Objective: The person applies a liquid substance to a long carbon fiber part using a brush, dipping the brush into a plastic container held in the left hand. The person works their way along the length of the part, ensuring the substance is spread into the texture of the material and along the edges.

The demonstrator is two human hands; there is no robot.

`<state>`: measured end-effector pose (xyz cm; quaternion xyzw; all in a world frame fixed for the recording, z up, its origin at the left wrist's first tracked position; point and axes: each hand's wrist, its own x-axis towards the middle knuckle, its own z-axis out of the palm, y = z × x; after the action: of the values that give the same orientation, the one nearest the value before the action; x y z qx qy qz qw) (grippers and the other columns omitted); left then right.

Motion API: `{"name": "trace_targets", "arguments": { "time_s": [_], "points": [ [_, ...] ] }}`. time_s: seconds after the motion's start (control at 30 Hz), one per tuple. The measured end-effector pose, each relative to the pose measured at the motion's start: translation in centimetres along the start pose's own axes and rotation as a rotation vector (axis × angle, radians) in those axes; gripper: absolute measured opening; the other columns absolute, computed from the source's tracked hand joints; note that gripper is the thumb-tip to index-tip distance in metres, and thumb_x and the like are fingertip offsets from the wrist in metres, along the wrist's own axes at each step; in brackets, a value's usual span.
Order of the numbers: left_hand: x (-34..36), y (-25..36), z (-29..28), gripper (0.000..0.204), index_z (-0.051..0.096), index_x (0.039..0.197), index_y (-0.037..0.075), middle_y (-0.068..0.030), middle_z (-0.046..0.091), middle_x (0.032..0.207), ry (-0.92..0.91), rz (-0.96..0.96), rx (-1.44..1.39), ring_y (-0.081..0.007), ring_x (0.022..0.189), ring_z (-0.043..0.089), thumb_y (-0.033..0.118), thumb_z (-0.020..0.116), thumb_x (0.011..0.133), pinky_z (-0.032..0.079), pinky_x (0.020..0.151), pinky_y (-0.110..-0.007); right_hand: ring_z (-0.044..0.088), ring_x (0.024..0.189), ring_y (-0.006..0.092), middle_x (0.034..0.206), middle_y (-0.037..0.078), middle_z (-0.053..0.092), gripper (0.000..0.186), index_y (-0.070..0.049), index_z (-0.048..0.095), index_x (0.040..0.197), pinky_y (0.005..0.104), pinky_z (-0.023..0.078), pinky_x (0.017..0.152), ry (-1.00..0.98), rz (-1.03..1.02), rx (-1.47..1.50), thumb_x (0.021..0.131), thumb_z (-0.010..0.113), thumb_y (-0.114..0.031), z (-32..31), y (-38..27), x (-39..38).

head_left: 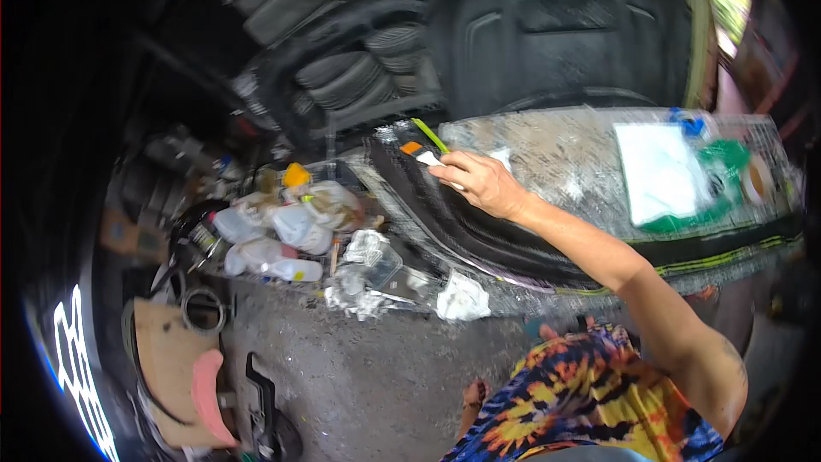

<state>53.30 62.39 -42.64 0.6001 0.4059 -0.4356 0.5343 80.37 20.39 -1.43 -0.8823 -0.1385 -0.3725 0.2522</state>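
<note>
My right hand (483, 184) is closed around the white handle of a flat paintbrush (421, 155), whose orange bristles point to the far left. The bristles are over the left end of a long, curved black part (457, 227), glossy and ridged, which lies along the table's near side. Whether they touch its surface I cannot tell. A thin bright green strip (430, 135) sits just beyond the brush, close to my fingers. My left hand is out of view.
White sheets (654, 175) lie on a green piece (725, 167) at the table's right, beside a tape roll (757, 180). Plastic jugs (299, 227) crowd the left. Crumpled white material (463, 296) sits at the near edge. A large black panel (564, 34) stands behind.
</note>
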Motion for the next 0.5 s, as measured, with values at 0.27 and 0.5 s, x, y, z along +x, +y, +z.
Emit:
{"name": "trace_targets", "arguments": {
  "time_s": [0.27,0.5],
  "points": [
    [2.2,-2.4,-3.0,0.025,0.062,0.102,0.003,-0.0109,0.068,0.089,-0.188,-0.124,0.143,-0.0226,0.082,0.066,0.024,0.05,0.092,0.055,0.069,-0.036,0.052,0.069,0.0049,0.087,0.003,0.065,0.025,0.0,0.063,0.116,0.0204,0.043,0.061,0.276,1.051,0.418,0.096,0.054,-0.013,-16.4,-2.3,-20.2],
    [7.1,1.7,-5.2,0.026,0.061,0.104,0.004,-0.0113,0.068,0.091,-0.426,-0.21,0.146,-0.0236,0.086,0.066,0.025,0.05,0.092,0.055,0.072,-0.037,0.053,0.065,0.0047,0.082,0.0,0.064,0.024,-0.003,0.068,0.113,0.022,0.044,0.058,0.164,1.336,0.468,0.093,0.061,-0.012,-15.4,-6.6,-31.7]
  ]
}}
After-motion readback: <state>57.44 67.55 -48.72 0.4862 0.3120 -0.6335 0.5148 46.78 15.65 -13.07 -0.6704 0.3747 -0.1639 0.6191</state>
